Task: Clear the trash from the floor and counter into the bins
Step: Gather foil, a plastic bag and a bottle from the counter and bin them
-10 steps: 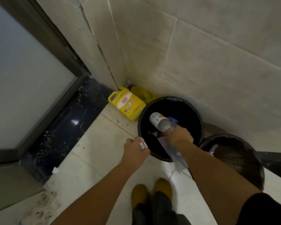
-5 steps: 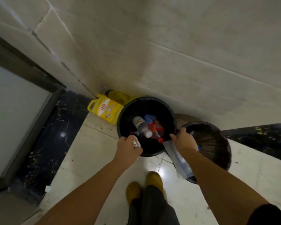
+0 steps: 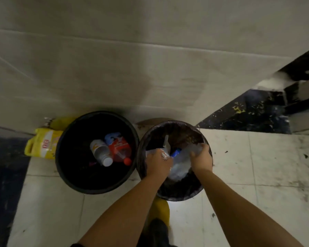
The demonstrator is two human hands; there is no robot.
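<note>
Two round black bins stand side by side against the tiled wall. The left bin [image 3: 64, 154] holds a white and orange can [image 3: 100, 151] and a red-capped plastic bottle [image 3: 119, 148]. Both my hands are over the right bin [image 3: 175, 125]. My left hand [image 3: 158, 162] is closed on a small crumpled foil wrapper [image 3: 163, 155]. My right hand [image 3: 202, 160] grips a clear plastic bag [image 3: 179, 167] that hangs down into the right bin. A blue scrap [image 3: 176, 152] lies inside that bin between my hands.
A yellow jug [image 3: 43, 143] lies on the floor left of the left bin, against the wall. Dark marble flooring borders the pale tiles at far left and at upper right [image 3: 248, 114]. My yellow shoe [image 3: 161, 209] is just below the right bin.
Both hands moved from the left bin's edge to over the right bin, carrying the foil wrapper and plastic bag. The view panned right; the can now lies in the left bin.
</note>
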